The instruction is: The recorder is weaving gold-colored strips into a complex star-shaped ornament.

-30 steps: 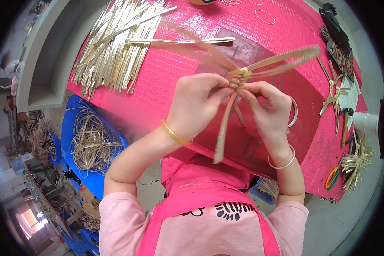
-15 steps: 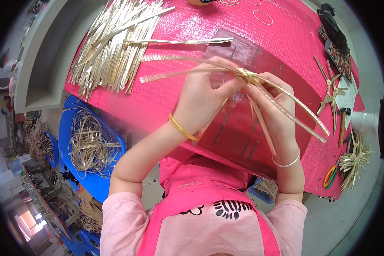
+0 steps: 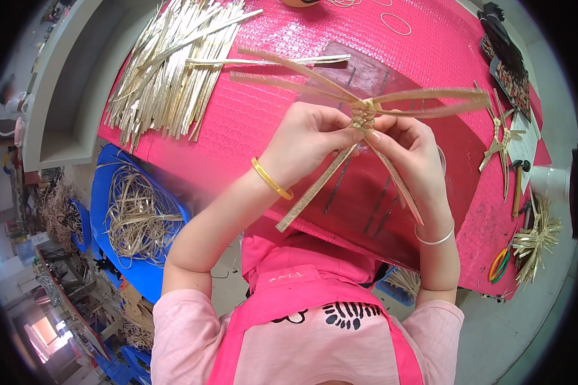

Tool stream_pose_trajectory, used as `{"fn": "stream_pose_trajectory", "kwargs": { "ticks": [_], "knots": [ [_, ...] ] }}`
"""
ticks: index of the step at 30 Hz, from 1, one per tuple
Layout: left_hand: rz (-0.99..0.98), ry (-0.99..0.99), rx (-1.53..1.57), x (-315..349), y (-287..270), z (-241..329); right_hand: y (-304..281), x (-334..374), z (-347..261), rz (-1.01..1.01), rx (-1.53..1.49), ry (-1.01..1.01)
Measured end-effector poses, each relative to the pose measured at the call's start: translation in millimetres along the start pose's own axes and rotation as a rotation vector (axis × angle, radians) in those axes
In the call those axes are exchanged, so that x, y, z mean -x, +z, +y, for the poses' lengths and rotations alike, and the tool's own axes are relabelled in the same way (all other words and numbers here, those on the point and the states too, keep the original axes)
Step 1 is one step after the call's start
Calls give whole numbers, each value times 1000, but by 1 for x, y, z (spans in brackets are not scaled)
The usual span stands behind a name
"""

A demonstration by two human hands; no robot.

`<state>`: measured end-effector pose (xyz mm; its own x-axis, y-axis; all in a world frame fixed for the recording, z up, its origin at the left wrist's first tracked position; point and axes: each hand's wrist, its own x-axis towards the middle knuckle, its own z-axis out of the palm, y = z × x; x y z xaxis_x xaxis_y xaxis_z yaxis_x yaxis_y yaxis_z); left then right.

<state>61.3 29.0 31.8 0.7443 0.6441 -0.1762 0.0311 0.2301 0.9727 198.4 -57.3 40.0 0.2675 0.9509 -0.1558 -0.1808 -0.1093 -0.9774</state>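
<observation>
Between my hands, above a dark red mat (image 3: 392, 192), is a gold woven strip piece (image 3: 363, 114) with a small braided knot at its middle. Loose strip ends spread from it to the left, to the right and down toward me. My left hand (image 3: 315, 133) pinches the knot's lower left side between thumb and fingers. On the other side, my right hand (image 3: 408, 142) pinches its lower right edge, thumb tip close to the left thumb. The far strip ends look blurred.
A pile of gold strips (image 3: 173, 70) lies at the far left of the pink table (image 3: 263, 128). Blue bins (image 3: 141, 256) hold tangled strips below it. On the right are finished-looking knotted pieces (image 3: 499, 138), a hammer (image 3: 517, 186), scissors (image 3: 498, 264) and a strip bundle (image 3: 538, 240).
The woven piece has turned in my hands, so its braided middle now faces up with two ends hanging toward me. My fingers have shifted to the knot's lower edge.
</observation>
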Motion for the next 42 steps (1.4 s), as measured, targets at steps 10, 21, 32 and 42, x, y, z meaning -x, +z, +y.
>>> {"fn": "stream_pose_trajectory", "kwargs": {
  "ticks": [10, 21, 32, 42],
  "knots": [
    [18, 145, -384, 10, 7, 8, -5, -27, -11, -119, -138, 112],
    [40, -288, 517, 12, 7, -6, -6, -8, -4, -91, 116, 23],
    [135, -173, 261, 21, 12, -14, -50, 4, 0, 47, 757, -102],
    [-114, -235, 290, 23, 22, -20, -66, 39, 10, 344, -403, 23]
  ]
}}
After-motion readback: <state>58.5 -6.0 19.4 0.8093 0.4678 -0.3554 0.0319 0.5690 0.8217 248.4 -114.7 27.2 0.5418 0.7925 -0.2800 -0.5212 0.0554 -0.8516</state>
